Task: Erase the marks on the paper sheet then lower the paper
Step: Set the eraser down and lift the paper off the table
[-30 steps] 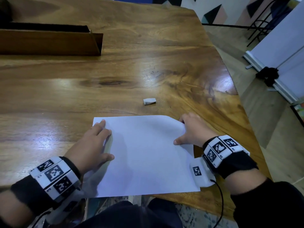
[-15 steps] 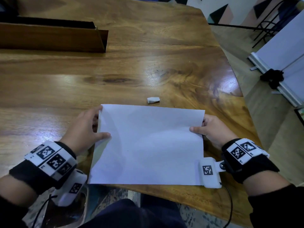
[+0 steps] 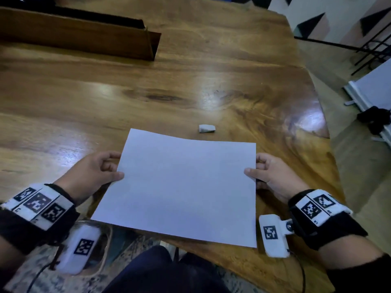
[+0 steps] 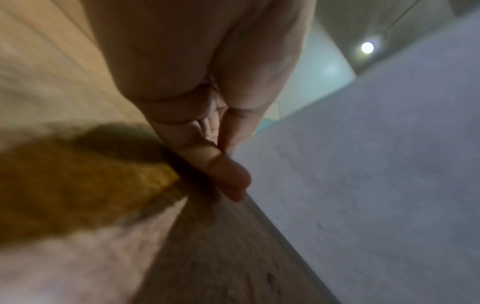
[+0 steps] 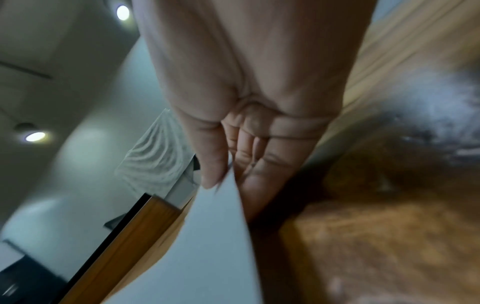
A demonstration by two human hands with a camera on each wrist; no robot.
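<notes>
Blank white paper sheet (image 3: 182, 187) held raised over near edge of glossy wooden tabletop (image 3: 63, 106), pinched at side edges by left hand (image 3: 91, 176) and right hand (image 3: 273, 176). Small white eraser (image 3: 207, 128) lies just beyond.

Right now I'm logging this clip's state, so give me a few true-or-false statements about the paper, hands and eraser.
1. Both hands hold the white paper sheet by its side edges. True.
2. The small white eraser lies on the sheet. False: it lies on the wooden table, beyond the sheet's far edge.
3. The right hand pinches the sheet, thumb on top. True.
4. The left hand grips the eraser. False: it holds the sheet.
</notes>
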